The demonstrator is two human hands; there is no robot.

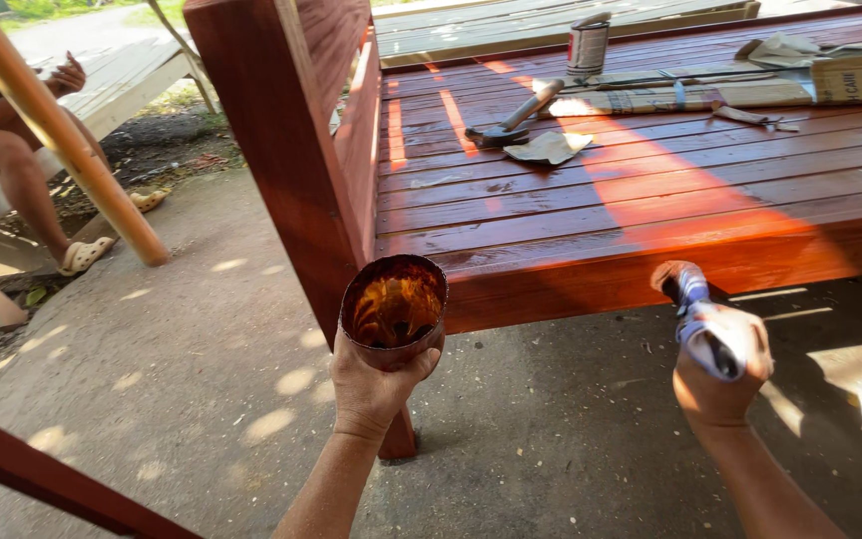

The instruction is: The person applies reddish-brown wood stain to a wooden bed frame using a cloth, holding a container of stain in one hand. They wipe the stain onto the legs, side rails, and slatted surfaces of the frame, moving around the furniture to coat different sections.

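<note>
The left hand [376,384] clamps a cup [394,309] of stain; the right hand [720,374] clamps a brush [695,314] just under the table [650,190] edge, whose top already looks stained red.

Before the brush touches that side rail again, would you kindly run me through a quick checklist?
1. Stain-smeared open cup held upright in left hand: ok.
2. Stain left in the cup: cannot tell how much.
3. Cloth-wrapped brush handle gripped in right hand: ok.
4. Bristles loaded: cannot tell, the tip is in shadow.
5. Red-brown wooden side rail free of obstacles: ok.
6. Grey-headed hammer and metal can off the slats: not ok.
</note>
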